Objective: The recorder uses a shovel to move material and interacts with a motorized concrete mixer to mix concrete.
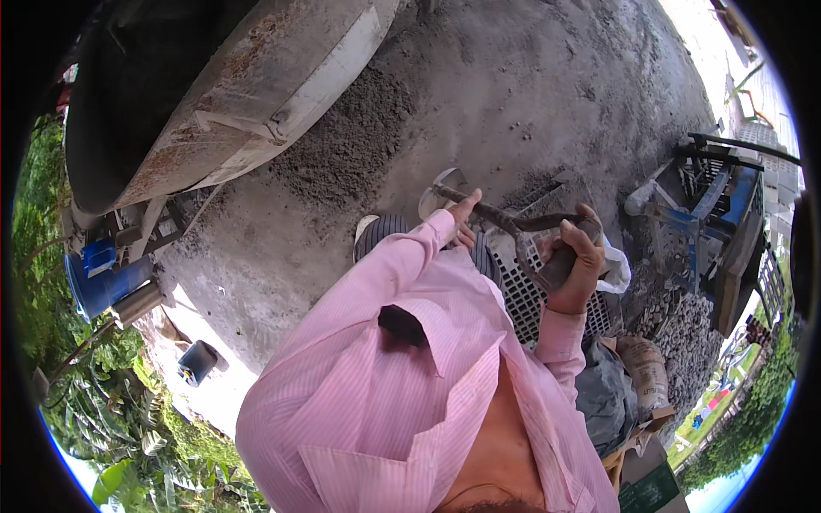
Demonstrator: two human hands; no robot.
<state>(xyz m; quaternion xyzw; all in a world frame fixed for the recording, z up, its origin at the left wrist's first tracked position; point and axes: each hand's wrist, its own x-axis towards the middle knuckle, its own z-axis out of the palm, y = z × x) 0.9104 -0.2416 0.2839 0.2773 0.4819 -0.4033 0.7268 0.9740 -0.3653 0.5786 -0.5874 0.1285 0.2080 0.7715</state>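
A shovel [496,217] with a dark, worn shaft and a forked handle slants across in front of my body. My right hand [577,261] is closed round the grip at its handle end, to the right. Further along, my left hand [463,218] wraps the shaft. Beyond that hand, a pale curved piece [440,195] shows at the shaft's far end; it looks like the blade, partly hidden by the shaft. Striped trousers [382,232] and a light shoe show below the left forearm.
A large rusty metal drum or hopper [248,103] overhangs the upper left. Loose dark grey mix [355,128] lies beside it on the dusty floor. Plastic crates [526,295] stand close by my right arm, with a sack [643,372] behind. A blue metal frame [705,209] stands at right.
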